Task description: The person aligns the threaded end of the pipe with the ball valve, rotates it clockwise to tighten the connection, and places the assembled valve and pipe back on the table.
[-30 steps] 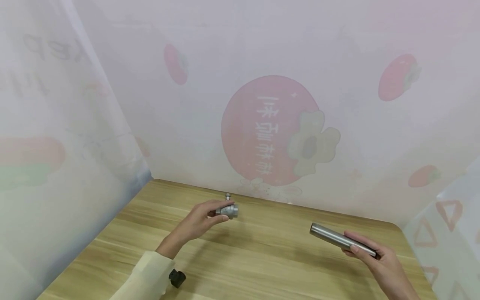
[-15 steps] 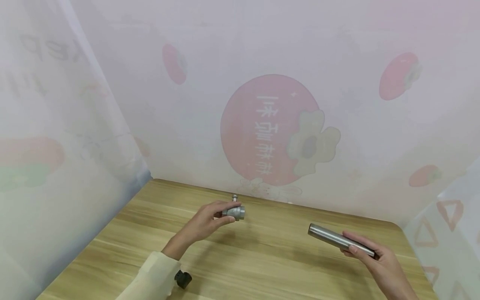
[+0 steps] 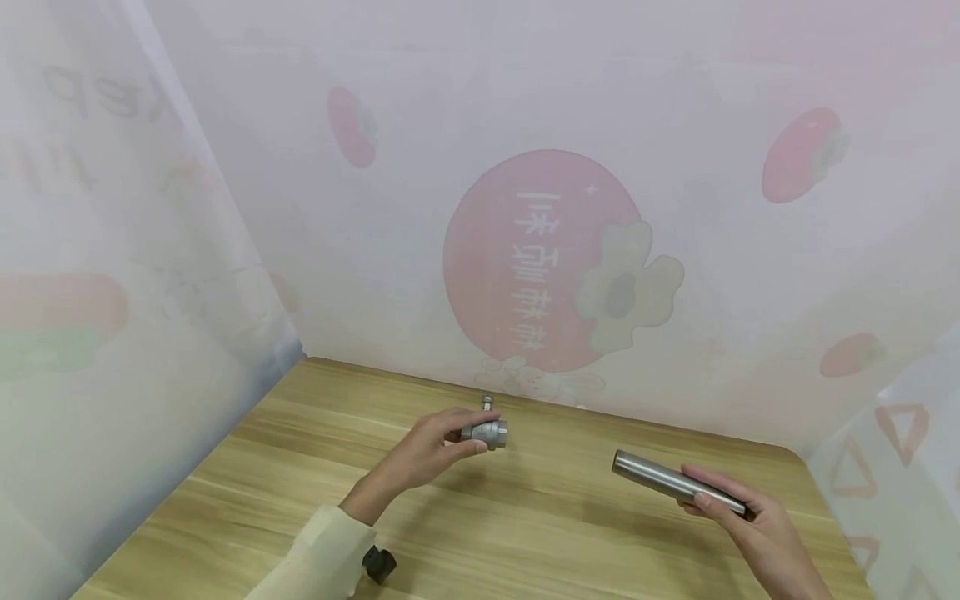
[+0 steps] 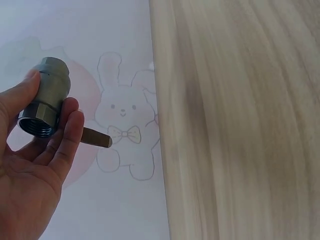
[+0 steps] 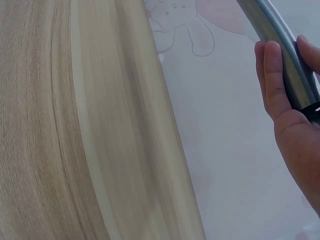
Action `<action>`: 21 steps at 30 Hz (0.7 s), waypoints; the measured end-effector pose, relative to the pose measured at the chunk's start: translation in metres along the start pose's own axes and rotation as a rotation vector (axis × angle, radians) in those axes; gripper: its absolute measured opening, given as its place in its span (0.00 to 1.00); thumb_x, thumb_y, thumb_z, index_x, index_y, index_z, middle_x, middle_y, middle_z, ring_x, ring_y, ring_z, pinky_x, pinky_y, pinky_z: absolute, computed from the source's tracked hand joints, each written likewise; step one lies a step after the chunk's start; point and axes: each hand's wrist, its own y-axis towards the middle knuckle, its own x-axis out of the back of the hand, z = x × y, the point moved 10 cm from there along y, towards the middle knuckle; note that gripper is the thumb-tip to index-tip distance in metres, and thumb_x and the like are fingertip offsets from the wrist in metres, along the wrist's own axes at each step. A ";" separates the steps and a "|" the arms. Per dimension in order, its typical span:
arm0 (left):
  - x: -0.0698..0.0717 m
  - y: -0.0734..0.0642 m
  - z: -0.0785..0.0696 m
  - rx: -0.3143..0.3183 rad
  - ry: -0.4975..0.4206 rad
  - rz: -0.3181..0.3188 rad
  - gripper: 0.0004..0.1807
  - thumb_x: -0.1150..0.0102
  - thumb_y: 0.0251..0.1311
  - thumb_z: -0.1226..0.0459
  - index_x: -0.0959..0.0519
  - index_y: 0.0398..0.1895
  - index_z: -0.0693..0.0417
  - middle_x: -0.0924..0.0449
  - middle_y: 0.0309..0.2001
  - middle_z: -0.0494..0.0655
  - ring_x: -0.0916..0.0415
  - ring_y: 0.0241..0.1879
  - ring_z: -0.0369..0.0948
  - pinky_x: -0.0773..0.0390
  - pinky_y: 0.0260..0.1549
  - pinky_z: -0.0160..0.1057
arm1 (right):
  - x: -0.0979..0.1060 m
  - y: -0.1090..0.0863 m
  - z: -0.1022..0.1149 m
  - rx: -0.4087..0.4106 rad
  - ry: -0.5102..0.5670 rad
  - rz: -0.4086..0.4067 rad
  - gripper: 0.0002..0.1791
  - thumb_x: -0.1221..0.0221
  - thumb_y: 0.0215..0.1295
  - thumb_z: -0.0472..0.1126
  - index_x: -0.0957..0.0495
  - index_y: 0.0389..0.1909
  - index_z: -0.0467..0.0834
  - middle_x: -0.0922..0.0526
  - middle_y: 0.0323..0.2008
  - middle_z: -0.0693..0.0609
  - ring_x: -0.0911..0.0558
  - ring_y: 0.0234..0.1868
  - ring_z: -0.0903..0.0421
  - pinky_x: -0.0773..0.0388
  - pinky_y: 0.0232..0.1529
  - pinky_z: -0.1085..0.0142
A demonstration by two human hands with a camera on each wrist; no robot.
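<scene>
My left hand [image 3: 420,457] pinches a metal valve [image 3: 491,434] between thumb and fingers, held above the table left of its middle. In the left wrist view the valve [image 4: 54,85] shows a hex end with an internally threaded opening. A short stem [image 4: 96,137] juts out past the fingertips, and in the head view it points toward the table's far edge. On the right, my right hand [image 3: 761,525] grips a smooth steel pipe [image 3: 651,472] near one end, its free end pointing left toward the valve. The right wrist view shows fingers and thumb on either side of the pipe [image 5: 262,19].
Beneath both hands lies a wood-grain table [image 3: 315,425] with rounded far corners. Pale printed curtains [image 3: 375,250] hang behind it and along both sides. A small black device [image 3: 379,565] sits at the left wrist.
My left hand has moved right and slightly nearer to me with the valve, narrowing the gap to the pipe. My right hand has shifted only slightly left with the pipe.
</scene>
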 end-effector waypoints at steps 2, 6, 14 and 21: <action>-0.003 0.001 -0.001 0.002 -0.004 0.007 0.29 0.33 0.76 0.62 0.23 0.78 0.46 0.15 0.64 0.54 0.18 0.52 0.38 0.13 0.52 0.34 | -0.001 0.000 0.000 0.013 0.014 0.008 0.22 0.45 0.84 0.31 0.26 0.73 0.29 0.12 0.59 0.70 0.08 0.51 0.59 0.13 0.53 0.74; -0.010 0.002 -0.003 0.001 -0.018 0.021 0.29 0.33 0.76 0.61 0.24 0.78 0.44 0.15 0.65 0.52 0.17 0.53 0.39 0.13 0.53 0.35 | -0.003 0.001 0.000 0.024 0.053 0.025 0.22 0.46 0.84 0.29 0.26 0.73 0.30 0.12 0.59 0.68 0.08 0.52 0.59 0.12 0.53 0.73; -0.020 0.003 -0.008 0.013 -0.048 0.045 0.29 0.33 0.76 0.60 0.24 0.78 0.43 0.14 0.64 0.51 0.17 0.55 0.39 0.14 0.56 0.36 | -0.008 0.000 0.001 0.021 0.048 0.041 0.22 0.46 0.84 0.30 0.26 0.73 0.30 0.12 0.59 0.67 0.08 0.52 0.59 0.12 0.53 0.72; -0.025 0.006 -0.013 0.020 -0.061 0.058 0.29 0.34 0.77 0.59 0.24 0.78 0.42 0.15 0.64 0.50 0.17 0.55 0.40 0.14 0.57 0.36 | -0.009 0.003 0.002 -0.016 0.023 0.034 0.23 0.45 0.85 0.32 0.27 0.74 0.29 0.12 0.59 0.68 0.08 0.52 0.58 0.12 0.55 0.70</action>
